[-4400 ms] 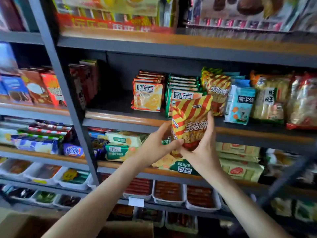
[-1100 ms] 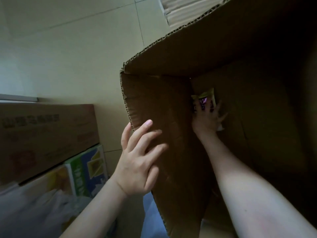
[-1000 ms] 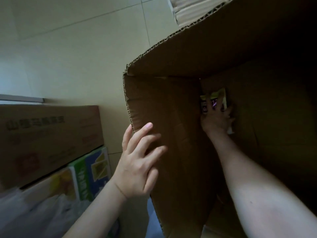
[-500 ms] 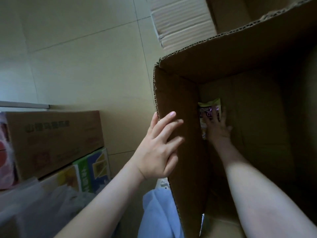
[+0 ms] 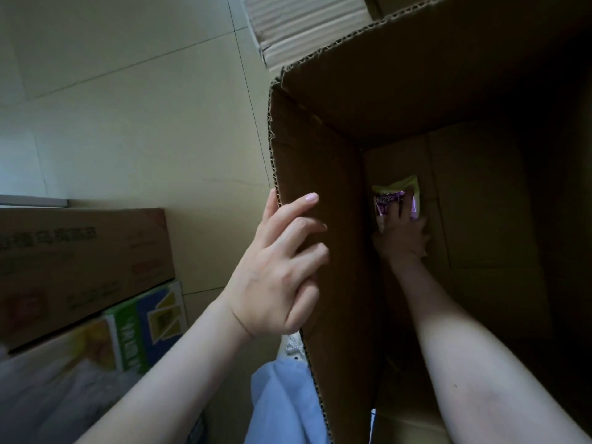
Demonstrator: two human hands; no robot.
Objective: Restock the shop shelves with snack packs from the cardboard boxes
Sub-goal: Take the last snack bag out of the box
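Snack pack (image 5: 397, 195) | gripped by curled right hand (image 5: 402, 238) fingers at box (image 5: 320, 174) bottom corner | left hand (image 5: 278, 267) fingers hooked over left wall edge | judged: box nearly emptied, shelving pending

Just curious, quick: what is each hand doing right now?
Left hand: grips the big brown cardboard box wall edge.
Right hand: holds a green-and-purple snack pack inside.

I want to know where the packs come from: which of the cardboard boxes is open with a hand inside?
The tall open box on the right: the right hand reaches its bottom, on a snack pack. The printed box at left is closed.
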